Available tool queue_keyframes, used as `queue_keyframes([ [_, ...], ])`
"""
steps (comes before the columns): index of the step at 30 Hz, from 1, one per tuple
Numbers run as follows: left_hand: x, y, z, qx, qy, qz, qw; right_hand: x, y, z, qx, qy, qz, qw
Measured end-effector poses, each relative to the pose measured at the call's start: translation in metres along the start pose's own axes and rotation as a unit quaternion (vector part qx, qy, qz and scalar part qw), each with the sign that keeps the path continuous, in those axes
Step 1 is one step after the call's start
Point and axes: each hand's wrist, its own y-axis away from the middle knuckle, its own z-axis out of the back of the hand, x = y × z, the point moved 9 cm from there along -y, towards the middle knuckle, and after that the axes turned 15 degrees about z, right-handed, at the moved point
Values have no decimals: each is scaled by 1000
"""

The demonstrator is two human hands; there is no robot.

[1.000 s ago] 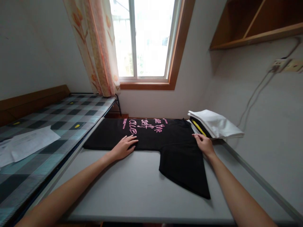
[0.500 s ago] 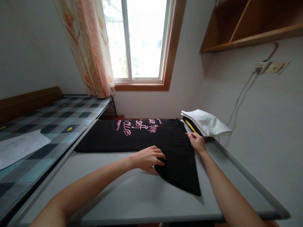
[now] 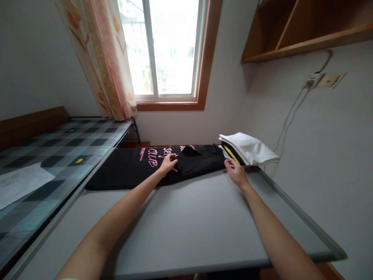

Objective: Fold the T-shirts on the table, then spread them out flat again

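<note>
A black T-shirt (image 3: 128,167) with pink lettering lies folded into a long strip along the far side of the grey table (image 3: 192,221). My left hand (image 3: 168,163) rests on its middle, fingers closed on the folded-over sleeve. My right hand (image 3: 236,172) presses down at the shirt's right end, fingers stretched out flat, just in front of a stack of folded clothes (image 3: 247,148), white on top with black and yellow beneath.
A bed with a checked blanket (image 3: 58,147) runs along the table's left side, with a white paper (image 3: 20,182) on it. A window and a patterned curtain (image 3: 101,58) are behind. A wooden shelf (image 3: 303,31) and a wall socket (image 3: 323,80) with cables are on the right.
My left hand took the sleeve that hung toward me and folded it up onto the shirt's body. The right hand stayed at the shirt's right end. The view has shifted.
</note>
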Motion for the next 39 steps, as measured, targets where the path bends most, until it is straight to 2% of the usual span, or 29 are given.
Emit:
queue_keyframes([
  [3,4,4,3,-1,-30,-21,999,4,4,-12,44,66,42,996],
  [5,-4,16,3,-38,-93,-78,992,1,6,-12,44,102,42,993],
  [7,-16,35,4,-104,-185,-151,965,-5,6,-10,48,123,28,991],
  [9,-23,55,0,-156,-281,-200,926,-10,5,-10,58,134,12,989],
  [11,-23,70,-6,-165,-349,-211,898,-11,4,-10,63,133,-1,989],
  [13,-17,77,-11,-139,-379,-197,894,-10,3,-10,56,113,-7,992],
  [15,-9,77,-16,-92,-371,-178,907,-8,2,-9,43,77,-14,996],
  [18,-2,74,-22,-25,-305,-170,937,-10,2,-10,37,16,-39,998],
  [21,-3,71,-22,9,-222,-178,959,-15,2,-12,42,-28,-59,997],
  [27,1,77,-31,105,-172,-151,968,-18,1,-3,19,-18,-53,998],
  [34,3,85,-38,132,-221,-134,957,-12,0,-7,30,38,-46,998],
  [39,6,80,-35,121,-234,-129,956,-11,-2,-11,48,103,-34,993],
])
